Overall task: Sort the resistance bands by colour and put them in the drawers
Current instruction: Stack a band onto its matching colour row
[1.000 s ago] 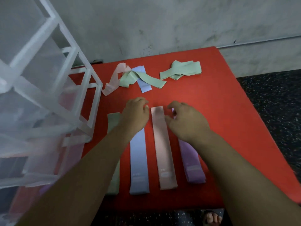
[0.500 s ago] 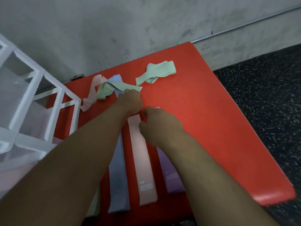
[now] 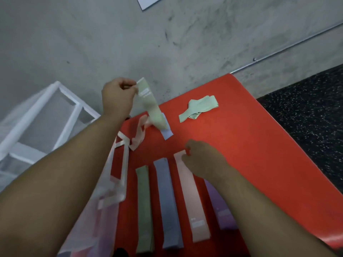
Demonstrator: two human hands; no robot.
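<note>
Head view. Pinched between thumb and curled fingers of the left hand (image 3: 118, 97), raised off the red table (image 3: 250, 145): the top end of a pale green band (image 3: 151, 108), a flat matte fabric strip with a small white label patch just below the fingertips. Hanging slantwise down from those fingers, with its lower end resting on a short pale blue band (image 3: 167, 133). Just beside that lower end, beneath the left fingers: a twisted, glossy pink band (image 3: 140, 134). Well off to the right of the left fingers: a crumpled green band (image 3: 198, 109), folded over itself. Curled over the far corner of a flat pink band (image 3: 193, 197): the fingertips of the right hand (image 3: 202, 160); pinching or merely pressing, cannot tell. Laid straight and parallel, apart, leftward of the right fingers: a flat blue band (image 3: 168, 201), then a sage green band (image 3: 143, 206). Under the right wrist and partly hidden: a purple band (image 3: 220, 212) with a pale label. Left of both hands: a drawer unit (image 3: 46, 117), white frame, translucent panels. Beyond the fingers: a mottled grey concrete wall (image 3: 185, 43).
</note>
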